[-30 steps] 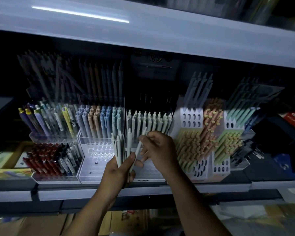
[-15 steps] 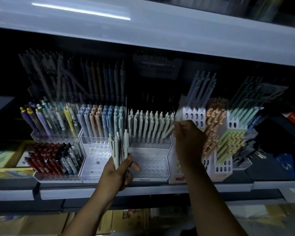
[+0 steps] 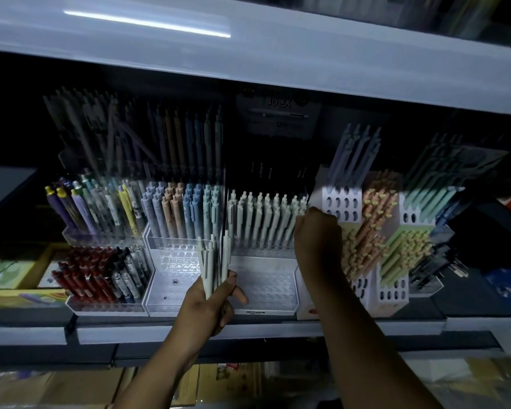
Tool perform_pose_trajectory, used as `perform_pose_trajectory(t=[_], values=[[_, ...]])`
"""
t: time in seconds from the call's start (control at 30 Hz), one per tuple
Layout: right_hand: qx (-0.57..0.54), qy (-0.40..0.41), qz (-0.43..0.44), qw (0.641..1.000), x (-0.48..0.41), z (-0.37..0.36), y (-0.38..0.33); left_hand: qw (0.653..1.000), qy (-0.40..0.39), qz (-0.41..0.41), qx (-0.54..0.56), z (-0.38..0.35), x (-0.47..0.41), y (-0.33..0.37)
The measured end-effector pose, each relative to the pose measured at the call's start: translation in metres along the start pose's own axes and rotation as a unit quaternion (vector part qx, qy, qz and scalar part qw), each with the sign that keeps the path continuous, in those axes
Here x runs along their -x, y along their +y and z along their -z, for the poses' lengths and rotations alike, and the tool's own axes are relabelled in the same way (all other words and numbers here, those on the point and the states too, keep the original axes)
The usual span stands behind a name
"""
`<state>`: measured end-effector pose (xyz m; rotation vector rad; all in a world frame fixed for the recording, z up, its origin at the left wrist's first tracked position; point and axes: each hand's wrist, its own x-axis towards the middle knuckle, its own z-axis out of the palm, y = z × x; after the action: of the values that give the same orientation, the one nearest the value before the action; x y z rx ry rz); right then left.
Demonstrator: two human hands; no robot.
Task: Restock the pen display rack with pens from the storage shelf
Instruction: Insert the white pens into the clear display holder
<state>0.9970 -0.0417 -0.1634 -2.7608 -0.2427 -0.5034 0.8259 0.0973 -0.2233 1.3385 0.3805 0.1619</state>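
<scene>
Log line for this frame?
left hand: grips pale pen bundle | right hand: curled at right end of pale-pen row, contents hidden | front holes: unfilled

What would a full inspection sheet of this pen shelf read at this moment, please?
Surface: shelf, dimly lit, carrying racks side by side.
Job's things: clear rack, upper tier lined with pale pens, lower tier's holes bare; pen bundle upright.
Clutter: yellow boxes at the shelf's left end.
Hands: left hand grips the pen bundle; right hand curled at the pale row's right end, grasp hidden.
Cables: nothing seen.
Surroundings: coloured-pen racks either side; cardboard boxes below.
</scene>
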Motion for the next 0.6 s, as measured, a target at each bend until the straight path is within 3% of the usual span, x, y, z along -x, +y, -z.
perform_pose_trajectory(t=[0.17, 0.6], values=[[0.021, -0.053, -0.039, 0.998, 0.001, 0.007, -0.008, 1.000, -0.002, -0.006, -0.006, 0.000, 0.001, -0.001], [-0.052, -0.026, -0.038, 0.998, 0.011, -0.008, -0.002, 1.000, -0.005, 0.005, 0.000, -0.001, 0.006, 0.003]])
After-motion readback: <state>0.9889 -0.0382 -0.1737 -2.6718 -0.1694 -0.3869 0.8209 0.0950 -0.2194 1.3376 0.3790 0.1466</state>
